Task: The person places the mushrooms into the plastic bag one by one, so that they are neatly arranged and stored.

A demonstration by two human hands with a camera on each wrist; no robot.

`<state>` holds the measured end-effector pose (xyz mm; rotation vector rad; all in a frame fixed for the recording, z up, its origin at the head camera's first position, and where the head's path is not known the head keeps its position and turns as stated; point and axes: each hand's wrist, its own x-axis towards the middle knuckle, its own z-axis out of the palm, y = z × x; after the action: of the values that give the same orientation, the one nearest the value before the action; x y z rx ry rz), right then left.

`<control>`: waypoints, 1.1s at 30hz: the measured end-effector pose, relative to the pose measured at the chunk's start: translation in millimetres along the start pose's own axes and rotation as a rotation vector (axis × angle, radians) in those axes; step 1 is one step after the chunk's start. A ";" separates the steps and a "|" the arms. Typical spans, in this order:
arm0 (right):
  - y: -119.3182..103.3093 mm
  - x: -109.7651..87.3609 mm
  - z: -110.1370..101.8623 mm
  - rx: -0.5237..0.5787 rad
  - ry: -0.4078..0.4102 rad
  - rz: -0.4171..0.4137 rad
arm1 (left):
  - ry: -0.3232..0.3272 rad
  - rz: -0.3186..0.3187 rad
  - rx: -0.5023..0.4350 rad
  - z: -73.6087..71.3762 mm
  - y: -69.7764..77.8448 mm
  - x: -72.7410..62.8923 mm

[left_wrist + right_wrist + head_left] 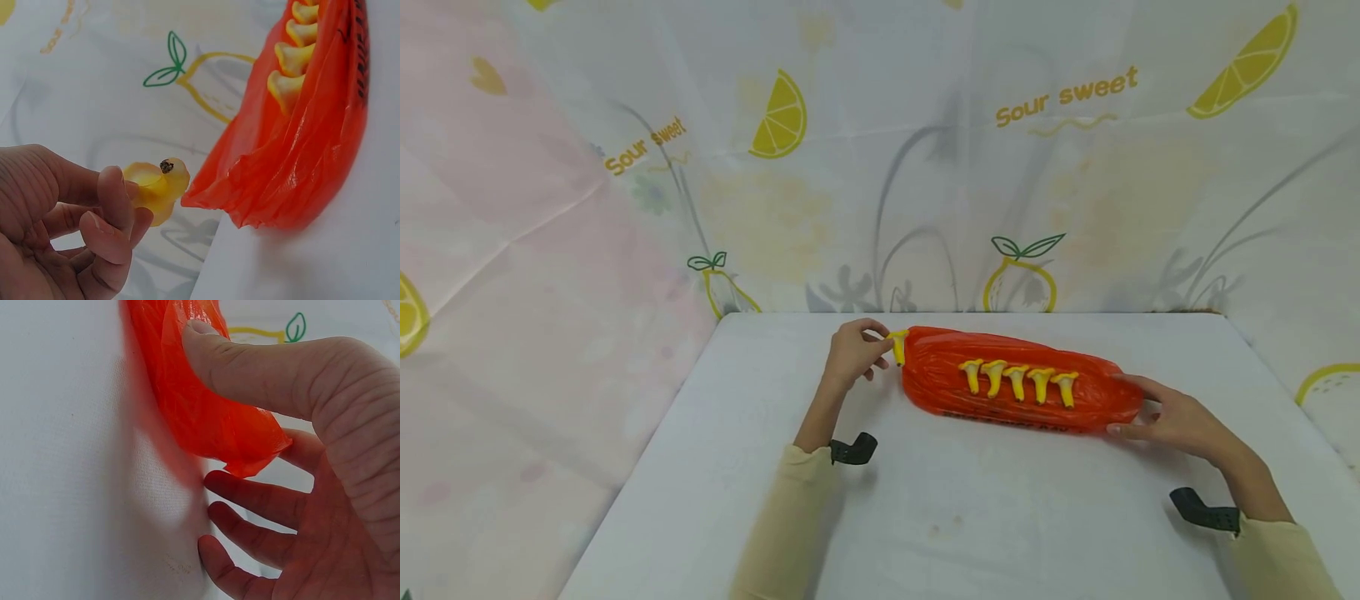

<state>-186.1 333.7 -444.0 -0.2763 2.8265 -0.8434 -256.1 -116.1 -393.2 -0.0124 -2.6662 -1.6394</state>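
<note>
A red plastic bag (pixel 936 367) lies stretched lengthwise on the white table, with dark print along its near edge. Several yellow trumpet-shaped mushrooms (pixel 1017 383) sit in a row on top of it, wide caps to the far side. At the bag's left end, my left hand (pixel 854 352) pinches another yellow mushroom (pixel 152 181) between thumb and fingers; its dark stem end shows in the left wrist view. My right hand (pixel 1183 423) holds the bag's right end, thumb along the near side and index finger behind. In the right wrist view its other fingers (pixel 256 494) spread past the bag.
A white cloth covers the table (pixel 1000 517). Behind it hangs a pale curtain (pixel 865 192) printed with lemons and lettering. Each wrist carries a black camera mount (pixel 853 450), and both forearms wear cream sleeves (pixel 786 525).
</note>
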 end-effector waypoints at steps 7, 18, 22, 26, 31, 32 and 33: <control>-0.4 -0.5 -0.2 0.000 0.006 -0.009 | -0.005 0.000 -0.006 7.3 4.7 2.1; 2.5 0.4 0.7 0.015 0.001 -0.002 | -0.040 0.002 -0.054 24.3 11.8 3.7; 2.3 0.2 0.9 0.010 0.004 -0.007 | -0.047 0.021 -0.063 31.7 11.1 5.3; 1.9 0.1 0.8 0.009 0.006 -0.011 | -0.048 0.020 -0.051 40.7 9.0 5.6; 1.6 0.1 0.9 0.010 0.005 -0.010 | -0.055 0.004 -0.043 52.3 7.7 4.5; 1.7 0.1 0.9 0.010 0.004 -0.009 | -0.058 0.003 -0.047 54.2 7.6 4.5; 1.9 0.1 1.0 0.010 0.003 -0.008 | -0.060 0.000 -0.048 56.1 7.3 4.6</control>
<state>-186.3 334.8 -445.9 -0.2846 2.8256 -0.8597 -261.0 -62.7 -411.9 -0.0625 -2.6692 -1.7293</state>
